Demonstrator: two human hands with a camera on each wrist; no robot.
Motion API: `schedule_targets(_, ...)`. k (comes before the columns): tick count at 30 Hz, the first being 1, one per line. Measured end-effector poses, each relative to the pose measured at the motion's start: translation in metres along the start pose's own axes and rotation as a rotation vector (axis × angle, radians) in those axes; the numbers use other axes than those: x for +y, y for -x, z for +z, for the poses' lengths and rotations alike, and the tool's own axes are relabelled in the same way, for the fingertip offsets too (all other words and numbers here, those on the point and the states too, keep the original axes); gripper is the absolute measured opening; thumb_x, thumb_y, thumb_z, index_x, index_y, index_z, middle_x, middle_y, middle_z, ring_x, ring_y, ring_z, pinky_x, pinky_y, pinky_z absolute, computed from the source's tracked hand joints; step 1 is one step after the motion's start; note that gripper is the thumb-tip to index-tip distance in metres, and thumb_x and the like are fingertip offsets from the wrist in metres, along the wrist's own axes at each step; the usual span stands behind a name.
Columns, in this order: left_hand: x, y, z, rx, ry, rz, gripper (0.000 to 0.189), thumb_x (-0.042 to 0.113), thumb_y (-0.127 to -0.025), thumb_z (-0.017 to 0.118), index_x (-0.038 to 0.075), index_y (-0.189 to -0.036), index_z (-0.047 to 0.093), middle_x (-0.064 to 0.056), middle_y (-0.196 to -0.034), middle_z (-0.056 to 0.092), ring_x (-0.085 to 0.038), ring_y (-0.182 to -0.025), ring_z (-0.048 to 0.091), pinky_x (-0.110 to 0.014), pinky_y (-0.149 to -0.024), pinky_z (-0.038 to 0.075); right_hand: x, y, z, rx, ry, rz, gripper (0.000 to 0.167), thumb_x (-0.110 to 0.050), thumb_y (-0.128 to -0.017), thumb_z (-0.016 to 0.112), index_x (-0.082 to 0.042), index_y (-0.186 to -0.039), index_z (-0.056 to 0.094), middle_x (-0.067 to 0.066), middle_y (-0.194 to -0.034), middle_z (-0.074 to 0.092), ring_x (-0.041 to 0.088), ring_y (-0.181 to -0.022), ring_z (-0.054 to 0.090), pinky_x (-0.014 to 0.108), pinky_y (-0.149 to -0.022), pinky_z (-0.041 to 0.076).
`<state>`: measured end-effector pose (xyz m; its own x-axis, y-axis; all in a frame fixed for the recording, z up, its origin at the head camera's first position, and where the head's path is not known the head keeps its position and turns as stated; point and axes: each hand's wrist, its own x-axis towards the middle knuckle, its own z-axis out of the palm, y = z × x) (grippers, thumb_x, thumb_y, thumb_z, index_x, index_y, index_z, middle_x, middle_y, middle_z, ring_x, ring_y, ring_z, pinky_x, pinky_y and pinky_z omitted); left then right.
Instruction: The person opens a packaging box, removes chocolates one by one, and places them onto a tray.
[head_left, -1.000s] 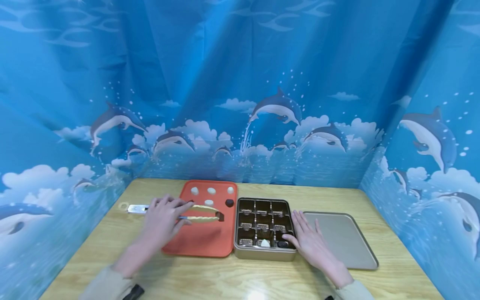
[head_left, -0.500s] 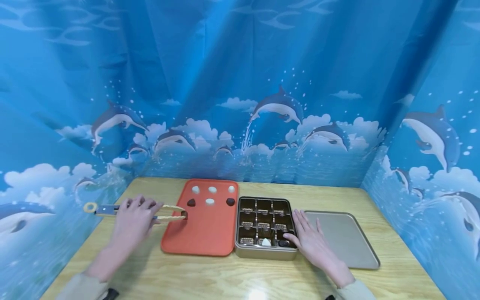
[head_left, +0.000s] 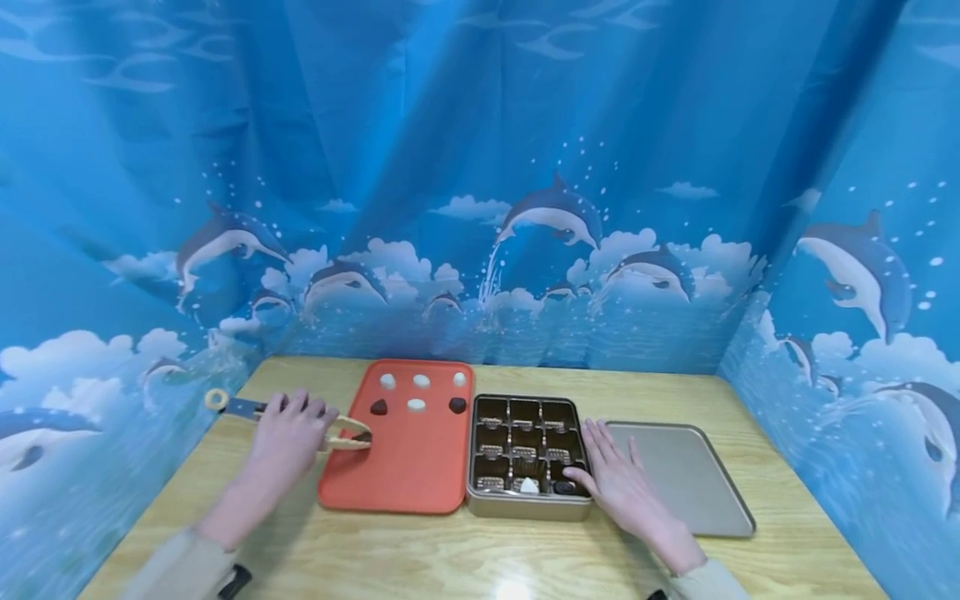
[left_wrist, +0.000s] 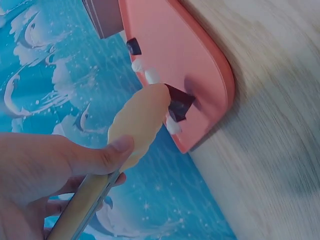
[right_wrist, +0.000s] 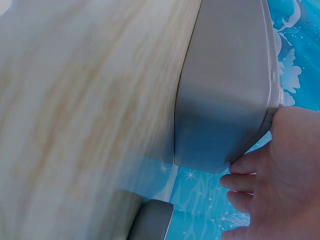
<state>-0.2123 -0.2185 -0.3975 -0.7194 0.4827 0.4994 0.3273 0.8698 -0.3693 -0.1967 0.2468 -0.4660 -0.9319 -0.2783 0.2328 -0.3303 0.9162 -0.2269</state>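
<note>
My left hand (head_left: 288, 435) grips a pair of food tongs (head_left: 242, 407) with cream, ridged tips. Pinched at those tips is a dark brown chocolate (left_wrist: 179, 102), over the left part of the red tray (head_left: 408, 483). My right hand (head_left: 621, 479) rests along the right side of the gold tin (head_left: 528, 507), fingers extended, thumb over its rim. The tin has a dark divided insert; a white chocolate (head_left: 528, 485) sits in its front middle compartment and a dark chocolate (head_left: 564, 488) in the front right one. In the right wrist view, fingers touch the tin's side (right_wrist: 225, 95).
White chocolates, one of them an oval piece (head_left: 416, 406), and two dark ones, including a pointed piece (head_left: 378, 407), lie across the tray's far half. A flat metal lid (head_left: 678, 479) lies right of the tin. A dolphin-print curtain (head_left: 480, 208) encloses the wooden table (head_left: 390, 550).
The left hand first carries the tongs and chocolate left across the tray, then shifts slightly right and dips the tips. The right hand stays against the tin.
</note>
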Motion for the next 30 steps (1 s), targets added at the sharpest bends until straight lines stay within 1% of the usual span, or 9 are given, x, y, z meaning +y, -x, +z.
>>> schedule_targets(5,0.007,-0.004,0.009,-0.019,-0.035,0.012,0.035,0.017,-0.061,0.093,0.012,-0.092,0.077,-0.007,-0.086,0.068,-0.030,-0.088,0.058,-0.041,-0.072,0.042,-0.002,0.001,0.000,-0.010,-0.022,0.001,0.079,-0.048,-0.103,0.051,0.005,-0.156,0.026,0.021,-0.162,0.023,0.041,-0.151,0.021,0.068,-0.117,0.009)
schedule_targets(9,0.011,-0.005,0.015,-0.004,-0.030,0.006,0.031,0.017,-0.064,0.092,0.012,-0.091,0.078,-0.007,-0.085,0.068,-0.030,-0.086,0.057,-0.041,-0.071,0.041,-0.003,0.001,0.000,-0.003,-0.019,-0.002,0.079,-0.047,-0.103,0.052,0.005,-0.156,0.026,0.022,-0.162,0.024,0.040,-0.151,0.022,0.068,-0.117,0.009)
schedule_targets(12,0.011,-0.006,0.017,0.001,-0.017,0.005,0.034,0.019,-0.062,0.093,0.011,-0.092,0.078,-0.008,-0.086,0.068,-0.031,-0.086,0.057,-0.041,-0.071,0.041,-0.003,0.001,-0.001,0.005,-0.014,-0.003,0.079,-0.046,-0.102,0.053,0.005,-0.156,0.026,0.021,-0.162,0.024,0.040,-0.150,0.023,0.068,-0.117,0.010)
schedule_targets(14,0.011,-0.006,0.016,-0.014,-0.003,-0.005,0.039,0.020,-0.061,0.093,0.010,-0.095,0.078,-0.008,-0.089,0.069,-0.032,-0.089,0.058,-0.042,-0.072,0.042,-0.003,0.001,-0.001,0.007,-0.012,-0.001,0.078,-0.046,-0.102,0.053,0.005,-0.156,0.026,0.021,-0.161,0.024,0.040,-0.150,0.023,0.068,-0.117,0.011)
schedule_targets(16,0.011,-0.007,0.013,-0.049,0.027,-0.032,0.045,0.023,-0.061,0.094,0.009,-0.100,0.076,-0.009,-0.093,0.069,-0.033,-0.093,0.058,-0.044,-0.075,0.042,-0.003,0.001,-0.001,0.006,-0.012,0.001,0.078,-0.046,-0.103,0.053,0.005,-0.155,0.027,0.021,-0.161,0.024,0.040,-0.150,0.023,0.068,-0.117,0.011)
schedule_targets(20,0.010,-0.008,0.008,-0.100,0.114,-0.104,0.054,0.026,-0.069,0.093,0.008,-0.115,0.073,-0.013,-0.105,0.070,-0.036,-0.102,0.058,-0.049,-0.080,0.042,-0.003,0.001,-0.001,0.007,-0.007,0.003,0.078,-0.047,-0.103,0.052,0.005,-0.155,0.028,0.021,-0.161,0.024,0.040,-0.150,0.023,0.068,-0.117,0.012)
schedule_targets(24,0.016,-0.012,0.005,-0.077,0.167,-0.119,0.060,0.028,-0.071,0.093,0.007,-0.122,0.070,-0.015,-0.110,0.069,-0.037,-0.105,0.057,-0.051,-0.081,0.043,-0.002,0.001,-0.001,0.008,-0.002,0.003,0.078,-0.048,-0.103,0.051,0.005,-0.155,0.029,0.021,-0.161,0.025,0.040,-0.150,0.023,0.068,-0.117,0.013)
schedule_targets(26,0.021,-0.015,0.003,-0.066,0.176,-0.116,0.061,0.028,-0.072,0.092,0.008,-0.124,0.070,-0.014,-0.111,0.069,-0.037,-0.106,0.057,-0.052,-0.082,0.043,-0.002,0.001,-0.001,0.007,0.000,0.004,0.078,-0.049,-0.103,0.051,0.005,-0.155,0.029,0.021,-0.161,0.025,0.040,-0.150,0.024,0.068,-0.117,0.013)
schedule_targets(30,0.032,-0.021,0.000,-0.072,0.181,-0.114,0.062,0.030,-0.075,0.091,0.010,-0.129,0.069,-0.012,-0.114,0.068,-0.035,-0.108,0.056,-0.052,-0.084,0.043,-0.003,0.000,0.000,0.001,-0.005,0.008,0.078,-0.049,-0.103,0.051,0.005,-0.155,0.029,0.021,-0.162,0.025,0.040,-0.150,0.024,0.068,-0.117,0.012)
